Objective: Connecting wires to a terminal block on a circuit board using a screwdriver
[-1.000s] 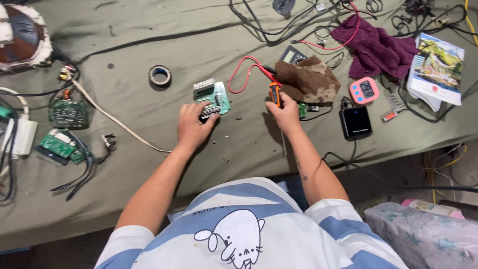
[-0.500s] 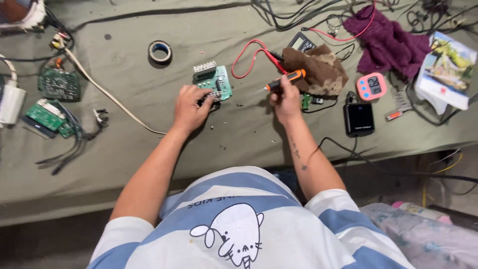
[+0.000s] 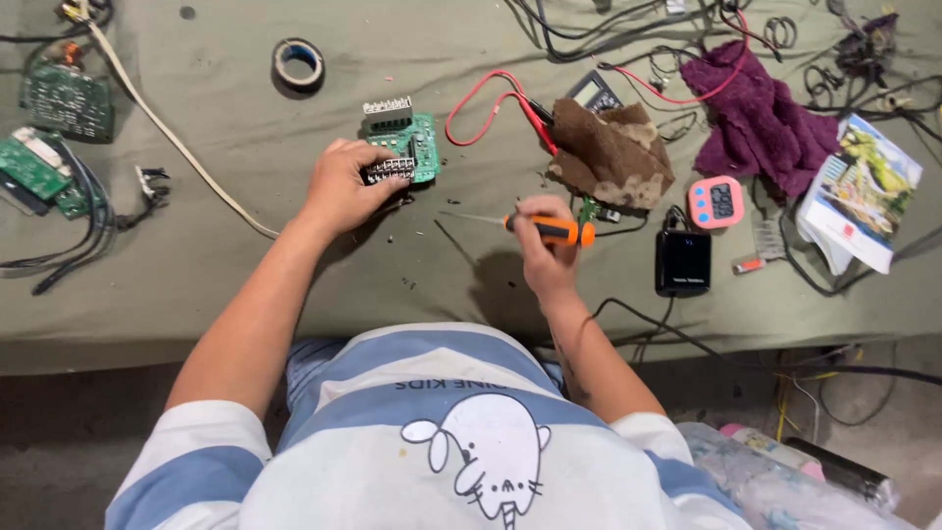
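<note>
With the left hand clamped on the green circuit board near the workbench's far middle and the right hand gripping the orange-handled screwdriver, pin the board flat and seat the tip squarely before turning.

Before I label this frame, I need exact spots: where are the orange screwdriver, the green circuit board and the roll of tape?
orange screwdriver (image 3: 551,229), head view, on the orange handle by the right hand.
green circuit board (image 3: 420,147), head view, on its bare green face.
roll of tape (image 3: 298,62), head view, on its ring.
</note>
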